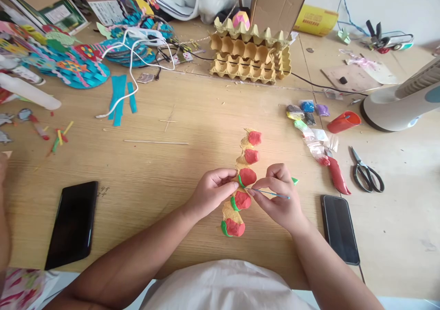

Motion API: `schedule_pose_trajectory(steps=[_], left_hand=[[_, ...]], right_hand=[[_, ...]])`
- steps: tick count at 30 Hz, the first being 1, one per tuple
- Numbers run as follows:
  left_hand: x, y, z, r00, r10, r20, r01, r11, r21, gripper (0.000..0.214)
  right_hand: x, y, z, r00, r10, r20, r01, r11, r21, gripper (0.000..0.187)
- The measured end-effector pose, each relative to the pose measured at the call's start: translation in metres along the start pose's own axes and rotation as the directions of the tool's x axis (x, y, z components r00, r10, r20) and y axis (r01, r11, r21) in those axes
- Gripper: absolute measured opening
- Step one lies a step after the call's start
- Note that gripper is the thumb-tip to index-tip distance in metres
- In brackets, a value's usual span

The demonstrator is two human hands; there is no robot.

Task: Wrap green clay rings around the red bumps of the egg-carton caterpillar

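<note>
A strip of egg carton (238,209) lies lengthwise before me, its several cups pressed with red clay (247,177). Green clay (225,228) edges the three cups nearest me; the two far ones show only red. My left hand (216,193) pinches the strip's left side at the middle cup between thumb and fingers. A thin blue stick (275,193) is gripped in my right hand (282,200), its tip touching the strip beside the green edge of the middle cup. Just beyond my right knuckles, a small green clay piece (294,181) shows.
Scissors (367,172), a red-handled tool (338,177), clay packets (305,111) and a phone (340,227) lie to the right. A black tablet or phone (72,223) is at left, beside another person's arm (3,209). Egg trays (250,53) and paper crafts (82,67) stand behind.
</note>
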State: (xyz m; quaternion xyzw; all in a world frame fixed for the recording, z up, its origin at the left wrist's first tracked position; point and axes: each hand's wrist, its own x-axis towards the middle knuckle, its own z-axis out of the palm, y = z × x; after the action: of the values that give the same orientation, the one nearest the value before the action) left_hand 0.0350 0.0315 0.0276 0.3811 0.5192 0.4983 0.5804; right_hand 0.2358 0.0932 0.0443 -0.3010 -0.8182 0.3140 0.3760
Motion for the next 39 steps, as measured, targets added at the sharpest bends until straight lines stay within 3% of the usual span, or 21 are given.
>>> schedule_pose_trajectory(steps=[27,39], left_hand=[[-0.0031,0.0020,0.0040,0.998,-0.012,0.069,0.009,0.999,0.054,0.018],[-0.0037,0.0037,0.0049,0.995,0.028,0.091,-0.039,0.992,0.116,0.012]], right_hand=[[-0.0023,-0.0032,0.0006,0.997,-0.065,0.046,0.066,0.998,-0.019,0.018],[-0.0018,-0.0032,0.0011,0.998,-0.047,0.048,0.049,0.998,-0.039,0.017]])
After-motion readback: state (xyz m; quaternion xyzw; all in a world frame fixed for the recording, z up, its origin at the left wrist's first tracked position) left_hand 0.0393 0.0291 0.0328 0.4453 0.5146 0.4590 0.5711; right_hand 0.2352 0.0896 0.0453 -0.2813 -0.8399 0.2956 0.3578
